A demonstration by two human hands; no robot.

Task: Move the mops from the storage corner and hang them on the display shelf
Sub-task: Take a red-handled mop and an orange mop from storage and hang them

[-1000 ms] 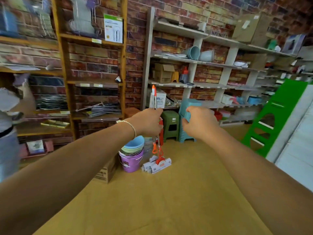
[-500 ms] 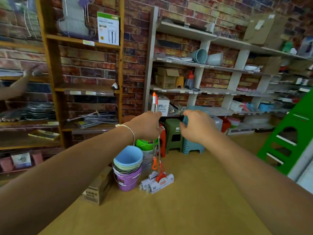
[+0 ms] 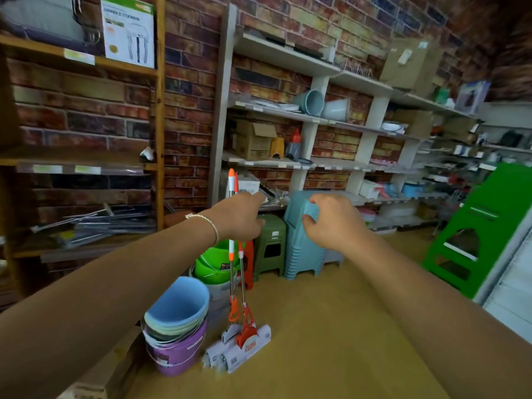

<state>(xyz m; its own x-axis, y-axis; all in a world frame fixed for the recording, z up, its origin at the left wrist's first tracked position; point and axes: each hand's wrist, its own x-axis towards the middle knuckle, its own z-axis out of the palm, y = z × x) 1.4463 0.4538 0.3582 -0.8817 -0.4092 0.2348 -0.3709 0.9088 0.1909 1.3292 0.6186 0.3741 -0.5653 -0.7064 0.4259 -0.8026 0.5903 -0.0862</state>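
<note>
Two sponge mops (image 3: 236, 286) stand upright together on the tan floor. They have thin metal poles, orange fittings and wrapped white heads (image 3: 240, 351). My left hand (image 3: 240, 217) grips both poles near their orange-tipped tops. My right hand (image 3: 331, 221) hovers just to the right of them with loosely curled fingers, holding nothing, in front of a stack of teal stools (image 3: 302, 243). White display shelves (image 3: 313, 120) run along the brick wall behind.
Stacked buckets (image 3: 177, 321) stand left of the mop heads, with green basins (image 3: 216, 263) and a green stool (image 3: 270, 243) behind. A wooden shelf unit (image 3: 158, 116) is at left, a green cut-out panel (image 3: 478, 231) at right, and a cardboard box (image 3: 95, 381) at lower left.
The mops and buckets now appear closer and lower in view. My left hand keeps its grip on the poles, and my right hand stays beside them.
</note>
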